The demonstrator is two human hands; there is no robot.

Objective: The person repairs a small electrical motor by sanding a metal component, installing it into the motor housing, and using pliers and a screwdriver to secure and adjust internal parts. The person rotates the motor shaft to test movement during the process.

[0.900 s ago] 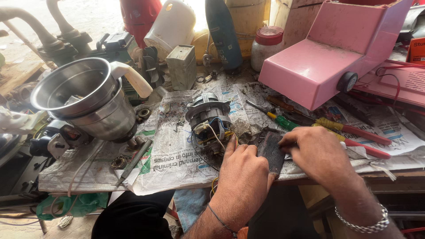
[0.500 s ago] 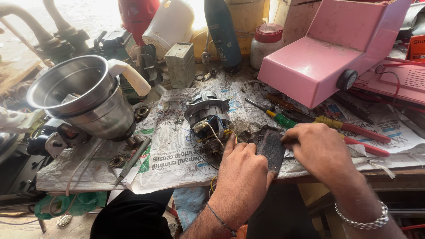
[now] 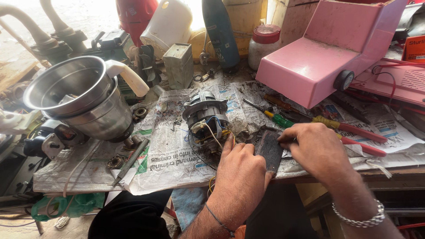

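Head view: left hand (image 3: pixel 241 170) curled, fingers closed on lower end of dark flat block (image 3: pixel 269 151) at bench edge, on newspaper (image 3: pixel 170 152). Right hand (image 3: pixel 316 148) pinched against block's upper right edge; what it pinches, if anything, hidden. Small electric motor (image 3: pixel 206 117) with loose wires just left of block. Steel mixer jar (image 3: pixel 82 99) far left; pink appliance housing (image 3: pixel 327 53) behind.

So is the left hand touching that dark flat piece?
Touching. The head view shows the left hand pressed against the edge of the dark flat piece, thumb side.
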